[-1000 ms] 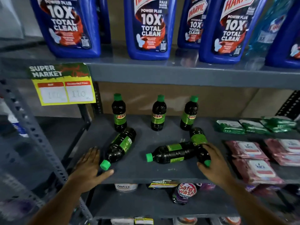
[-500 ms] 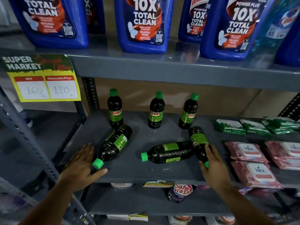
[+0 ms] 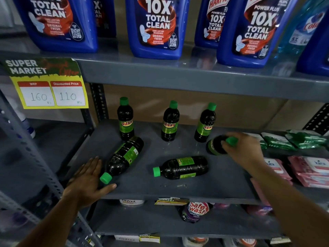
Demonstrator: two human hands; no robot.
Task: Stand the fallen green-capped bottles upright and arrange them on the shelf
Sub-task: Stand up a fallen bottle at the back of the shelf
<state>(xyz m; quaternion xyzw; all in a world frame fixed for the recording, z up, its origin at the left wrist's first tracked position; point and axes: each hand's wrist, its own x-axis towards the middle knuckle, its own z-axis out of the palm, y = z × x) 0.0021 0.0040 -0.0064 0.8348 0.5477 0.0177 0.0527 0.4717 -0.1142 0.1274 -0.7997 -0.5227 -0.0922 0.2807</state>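
Observation:
Three dark green-capped bottles stand upright at the back of the grey shelf (image 3: pixel 222 186): left one (image 3: pixel 125 120), middle one (image 3: pixel 170 123), right one (image 3: pixel 205 123). Two more lie on their sides: one (image 3: pixel 124 157) at the front left with its cap toward me, another (image 3: pixel 183 167) in the middle with its cap pointing left. My left hand (image 3: pixel 88 179) rests flat on the shelf edge, fingers apart, touching the front-left bottle's cap end. My right hand (image 3: pixel 243 150) grips a tilted bottle (image 3: pixel 214 145) near its cap, lifted off the shelf at the right.
Big blue toilet-cleaner jugs (image 3: pixel 156 27) fill the shelf above. Green packs (image 3: pixel 277 141) and pink wipe packs (image 3: pixel 309 170) lie at the right of the bottles. A yellow price tag (image 3: pixel 48 86) hangs at the upper left. A perforated metal upright (image 3: pixel 26 154) runs down the left.
My right hand has picked up the right fallen bottle and swung it up and back to the right, cap now pointing right. The left hand has stayed by the front-left bottle.

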